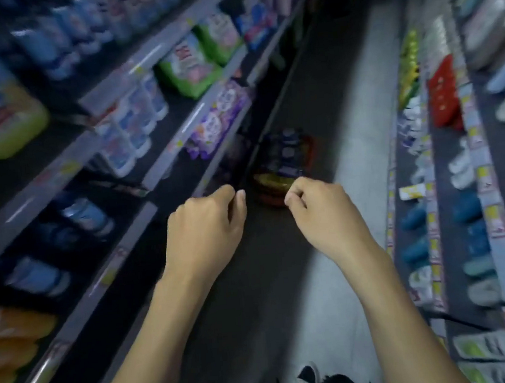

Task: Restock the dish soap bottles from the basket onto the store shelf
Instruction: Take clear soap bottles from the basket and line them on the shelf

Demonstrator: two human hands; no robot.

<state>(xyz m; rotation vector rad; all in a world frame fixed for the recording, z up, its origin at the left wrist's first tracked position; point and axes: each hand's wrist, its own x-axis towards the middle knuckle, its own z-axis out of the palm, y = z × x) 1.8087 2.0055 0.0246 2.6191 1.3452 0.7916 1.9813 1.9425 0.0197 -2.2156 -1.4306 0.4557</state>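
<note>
The frame is blurred by motion. A dark basket with a red rim [310,152] stands on the aisle floor ahead, beside the foot of the left shelving. Inside it I make out blue-capped bottles [288,145] and a yellow bottle [271,180] lying near its front. My left hand [208,225] and my right hand [323,212] are stretched forward side by side in the air, short of the basket. Both have loosely curled fingers and hold nothing.
The left shelving [108,88] holds blue bottles, white-blue bottles, green and purple refill pouches and large yellow jugs [1,121]. The right shelving [457,173] carries small packaged goods. A narrow grey floor strip [360,151] runs between them. My shoe [310,375] shows at the bottom.
</note>
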